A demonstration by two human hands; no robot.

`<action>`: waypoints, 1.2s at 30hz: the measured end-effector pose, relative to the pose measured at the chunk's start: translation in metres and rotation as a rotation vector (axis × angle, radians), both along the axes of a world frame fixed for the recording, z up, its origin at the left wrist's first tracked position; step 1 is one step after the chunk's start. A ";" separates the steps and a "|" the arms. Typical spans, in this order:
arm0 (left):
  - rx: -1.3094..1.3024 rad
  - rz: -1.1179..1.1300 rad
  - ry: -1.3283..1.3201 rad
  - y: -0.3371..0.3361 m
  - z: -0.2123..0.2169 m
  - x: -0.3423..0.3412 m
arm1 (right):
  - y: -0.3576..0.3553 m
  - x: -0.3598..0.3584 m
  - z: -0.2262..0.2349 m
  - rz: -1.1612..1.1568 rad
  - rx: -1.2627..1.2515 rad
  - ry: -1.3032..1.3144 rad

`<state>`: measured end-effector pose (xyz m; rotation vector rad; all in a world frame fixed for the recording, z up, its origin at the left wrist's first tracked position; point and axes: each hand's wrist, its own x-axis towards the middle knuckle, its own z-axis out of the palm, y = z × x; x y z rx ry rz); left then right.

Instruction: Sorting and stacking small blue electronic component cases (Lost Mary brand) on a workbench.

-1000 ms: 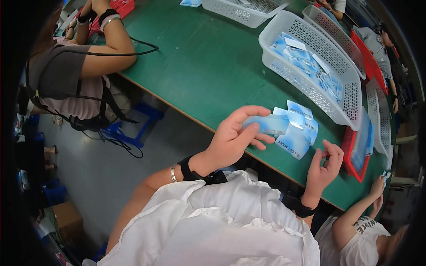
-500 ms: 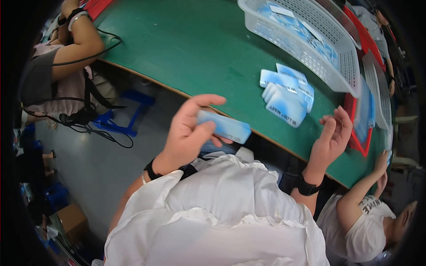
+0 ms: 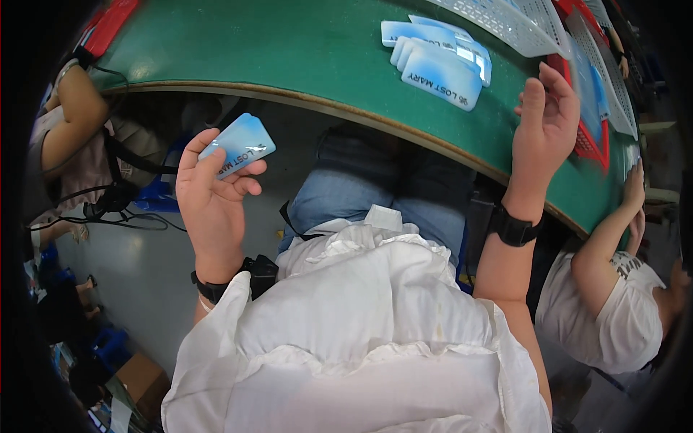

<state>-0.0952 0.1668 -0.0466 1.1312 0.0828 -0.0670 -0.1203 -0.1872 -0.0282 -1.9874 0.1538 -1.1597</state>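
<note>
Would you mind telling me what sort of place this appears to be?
Probably a packing or assembly workshop: a long green worktable shared with other seated workers, white mesh baskets, and a stack of identical blue packets, one more held in the left hand.

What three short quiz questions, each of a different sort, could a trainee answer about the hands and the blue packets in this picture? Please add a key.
1. True or false: the left hand holds a light blue packet away from the green table.
2. The right hand is: A) closed on a packet, B) open and holding nothing, C) flat on the table.
3. Fill in: the pile of blue packets lies on the table beside a white ____.

Key: 1 true; 2 B; 3 basket.
</note>
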 end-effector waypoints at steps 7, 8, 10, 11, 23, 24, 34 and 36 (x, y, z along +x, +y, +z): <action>0.105 0.025 0.103 0.016 -0.009 -0.026 | -0.001 0.001 -0.004 0.013 -0.003 0.013; 0.090 -0.004 0.103 0.019 -0.012 -0.028 | -0.001 0.002 -0.005 0.014 -0.021 0.001; 0.131 0.019 0.104 0.025 -0.017 -0.029 | -0.002 0.003 -0.002 -0.075 -0.181 -0.043; 0.165 0.018 0.098 0.029 -0.018 -0.031 | 0.003 0.003 0.000 -0.060 -0.186 -0.033; 0.242 -0.190 0.034 0.010 -0.025 -0.016 | 0.005 0.004 -0.014 -0.192 -0.235 -0.116; 0.255 -0.205 0.026 -0.006 -0.020 -0.022 | -0.001 -0.004 -0.014 -0.215 -0.244 -0.125; 0.300 -0.317 -0.128 -0.051 0.006 0.004 | -0.005 0.003 -0.010 -0.128 -0.219 -0.161; 0.295 -0.332 -0.173 -0.059 0.020 0.009 | -0.004 -0.002 -0.006 -0.105 -0.155 -0.113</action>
